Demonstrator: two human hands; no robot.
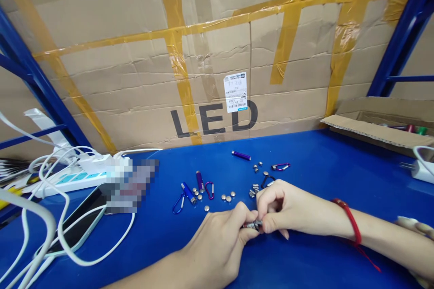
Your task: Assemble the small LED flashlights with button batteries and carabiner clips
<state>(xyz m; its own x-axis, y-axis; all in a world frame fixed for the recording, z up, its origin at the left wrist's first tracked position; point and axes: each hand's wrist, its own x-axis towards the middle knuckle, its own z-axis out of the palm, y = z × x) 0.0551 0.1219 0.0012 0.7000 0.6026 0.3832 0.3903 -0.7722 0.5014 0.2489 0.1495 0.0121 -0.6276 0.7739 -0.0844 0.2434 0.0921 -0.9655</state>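
My left hand [222, 239] is closed in a pinch around a small keychain flashlight [251, 225], of which only a silver, ribbed end shows. My right hand [288, 207] meets it from the other side, thumb and fingers pressed on the same end. The rest of the piece is hidden by my fingers. Just beyond my hands lie several button cells [228, 199] and small silver metal parts [253, 190]. A black clip [268, 179] is partly behind my right hand. Farther left rest a blue flashlight [188, 193] with a blue carabiner [177, 204] and a purple flashlight [200, 181] beside a red-purple carabiner [209, 191].
Another purple tube [241, 156] and a purple carabiner [282, 167] lie farther back on the blue table [162, 239]. White cables [64, 203], a power strip [74, 178] and a phone [81, 219] occupy the left. An open cardboard box [366, 128] stands right; a large carton [135, 90] walls the back.
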